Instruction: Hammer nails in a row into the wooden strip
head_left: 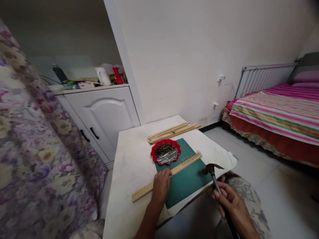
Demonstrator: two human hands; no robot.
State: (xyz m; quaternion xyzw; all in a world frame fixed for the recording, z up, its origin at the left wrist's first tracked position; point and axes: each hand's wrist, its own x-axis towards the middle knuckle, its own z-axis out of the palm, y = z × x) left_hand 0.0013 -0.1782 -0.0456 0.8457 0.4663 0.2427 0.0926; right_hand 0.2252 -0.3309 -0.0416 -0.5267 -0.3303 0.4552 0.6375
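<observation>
A long wooden strip (185,163) lies slantwise across a green cutting mat (189,181) on a small white table (132,156). A row of several nails stands upright in its far end. My left hand (161,186) presses down on the strip's middle, fingers curled over it. My right hand (230,201) grips the handle of a claw hammer (211,170), whose dark head hovers by the mat's right edge. A red scalloped dish (165,153) heaped with loose nails sits at the mat's far corner.
More wooden strips (173,132) lie at the table's far edge. A floral sofa (42,146) fills the left. White cabinet (104,114) with clutter on top stands behind. A bed with a striped cover (276,116) is at right, over grey floor tiles.
</observation>
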